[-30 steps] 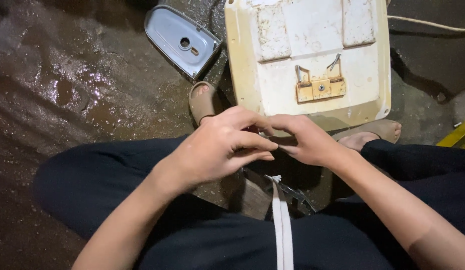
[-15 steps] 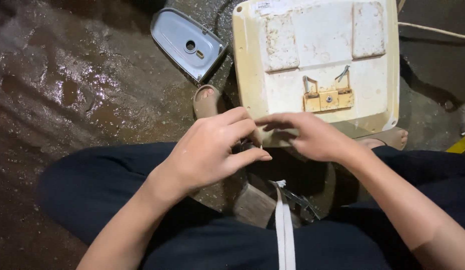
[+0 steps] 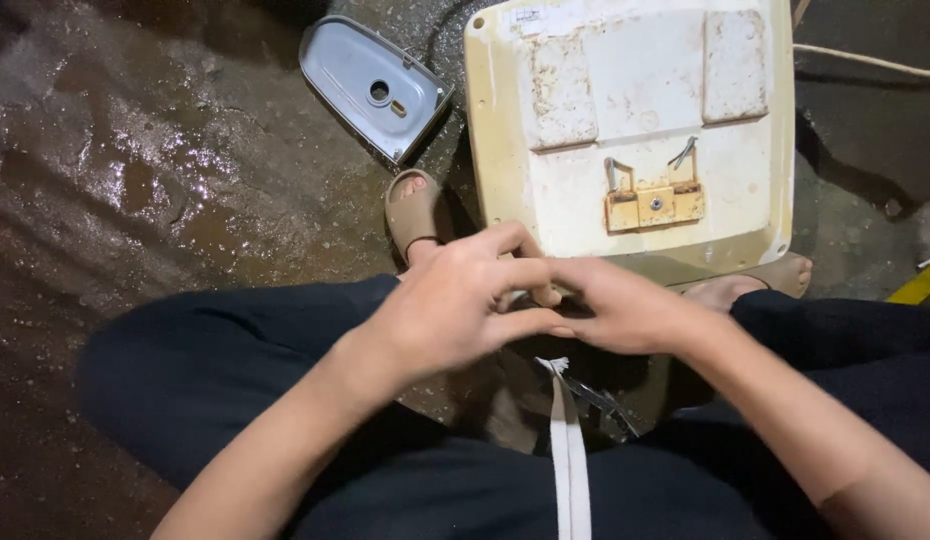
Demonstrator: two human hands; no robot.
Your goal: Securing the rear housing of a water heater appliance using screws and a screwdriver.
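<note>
the left hand (image 3: 455, 305) and right hand (image 3: 625, 310) met fingertip to fingertip over the lap, pinched together as if on a small part; whether anything was gripped could not be told. they worked just above a white strap (image 3: 568, 450) and near the cream panel (image 3: 635, 130), which lay flat exposing its yellowed bracket (image 3: 653, 205). a grey cover (image 3: 370, 90) lay aside on the wet floor (image 3: 135, 180).
</note>
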